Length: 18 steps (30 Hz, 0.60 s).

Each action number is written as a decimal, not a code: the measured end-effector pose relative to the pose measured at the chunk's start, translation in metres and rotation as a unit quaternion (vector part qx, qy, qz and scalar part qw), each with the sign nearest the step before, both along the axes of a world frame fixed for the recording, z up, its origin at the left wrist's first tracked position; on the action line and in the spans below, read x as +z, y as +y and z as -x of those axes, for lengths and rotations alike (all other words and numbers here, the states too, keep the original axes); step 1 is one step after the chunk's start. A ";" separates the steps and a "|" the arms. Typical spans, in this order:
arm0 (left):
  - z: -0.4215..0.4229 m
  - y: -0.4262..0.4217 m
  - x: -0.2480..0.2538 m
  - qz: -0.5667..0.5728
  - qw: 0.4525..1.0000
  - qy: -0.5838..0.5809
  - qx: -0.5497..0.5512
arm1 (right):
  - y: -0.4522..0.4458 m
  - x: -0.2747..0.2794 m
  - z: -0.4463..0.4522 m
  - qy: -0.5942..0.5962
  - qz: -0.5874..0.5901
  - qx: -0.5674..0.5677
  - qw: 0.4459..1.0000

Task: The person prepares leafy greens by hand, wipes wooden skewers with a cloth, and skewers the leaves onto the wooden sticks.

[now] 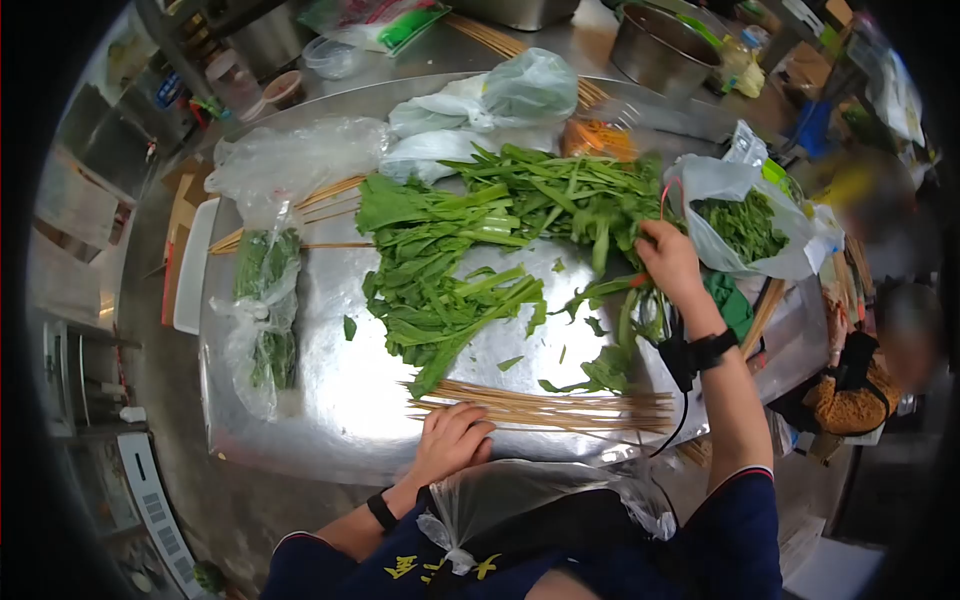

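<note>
Loose leafy greens [430, 290] lie in a curved heap on the metal table [330, 350]. At the heap's right end, my right hand [672, 262] is closed, its fingers curled against the leaves and stems. A small orange-red piece [637, 281] shows just below these fingers. Along the near edge lies a row of thin bamboo skewers [560, 408]. My left hand [452, 440] rests over their left ends, fingers bent and pressed together; what they grip is hidden. A torn leaf [605, 370] lies above the skewers.
A clear bag of greens [268, 310] lies left, near more skewers [330, 190]. White plastic bags [480, 110] and an orange packet [598, 140] sit at the back. An open bag of greens [740, 225] stands right, before a metal pot [665, 50]. Another person [860, 390] is at right.
</note>
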<state>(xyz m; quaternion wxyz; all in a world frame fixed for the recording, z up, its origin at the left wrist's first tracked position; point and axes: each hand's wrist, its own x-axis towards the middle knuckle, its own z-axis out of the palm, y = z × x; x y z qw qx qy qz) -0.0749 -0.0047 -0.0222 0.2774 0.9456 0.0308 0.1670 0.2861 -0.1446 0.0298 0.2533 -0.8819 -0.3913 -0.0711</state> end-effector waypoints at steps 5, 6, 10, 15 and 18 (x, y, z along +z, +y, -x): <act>-0.001 -0.002 0.003 0.004 1.000 -0.012 -0.002 | -0.030 0.067 0.014 0.391 -0.162 -0.065 0.904; -0.001 -0.002 0.005 0.007 1.000 -0.025 -0.008 | -0.032 0.079 0.020 0.450 -0.241 -0.066 0.858; 0.007 -0.003 0.005 0.036 0.994 -0.103 -0.006 | -0.048 0.075 0.026 0.532 -0.400 -0.004 0.746; -0.010 0.002 0.046 0.159 0.977 -0.142 -0.015 | -0.046 0.071 0.076 0.608 -0.455 0.077 0.646; -0.049 -0.015 0.089 0.396 0.916 -0.057 0.035 | -0.039 0.066 0.118 0.642 -0.408 0.092 0.643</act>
